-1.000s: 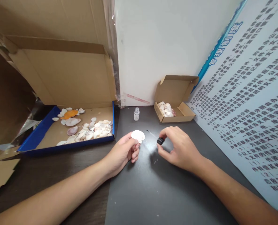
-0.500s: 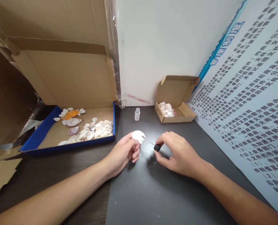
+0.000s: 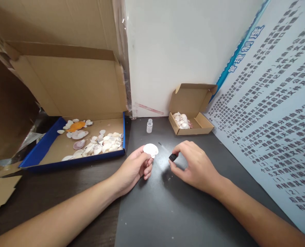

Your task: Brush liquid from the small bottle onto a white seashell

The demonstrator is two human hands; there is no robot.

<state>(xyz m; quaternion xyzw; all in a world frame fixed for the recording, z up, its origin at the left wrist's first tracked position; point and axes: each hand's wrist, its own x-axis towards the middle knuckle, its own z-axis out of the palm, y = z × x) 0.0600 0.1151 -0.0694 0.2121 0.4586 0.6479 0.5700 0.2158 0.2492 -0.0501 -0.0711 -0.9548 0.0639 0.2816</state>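
A white, fan-shaped seashell (image 3: 150, 150) is pinched between the thumb and fingers of my left hand (image 3: 139, 164), held up over the dark table. My right hand (image 3: 191, 163) grips a black brush cap (image 3: 172, 157) between thumb and fingertips. From this cap a thin, see-through stem runs up and left to a small dark tip, just right of the shell and apart from it. Behind the shell stands a small clear glass bottle (image 3: 149, 126) with a pale label, its top uncapped.
At the left, a blue-edged cardboard box (image 3: 75, 159) holds many pale shells and an orange one. A smaller cardboard box (image 3: 196, 131) with shells stands at the back right. A white board (image 3: 152, 61) and a printed panel (image 3: 266, 113) border the table.
The brush tip has moved from in front of the shell's right edge to up and right of it. The black cap has tilted in my right hand. My left hand keeps holding the shell.
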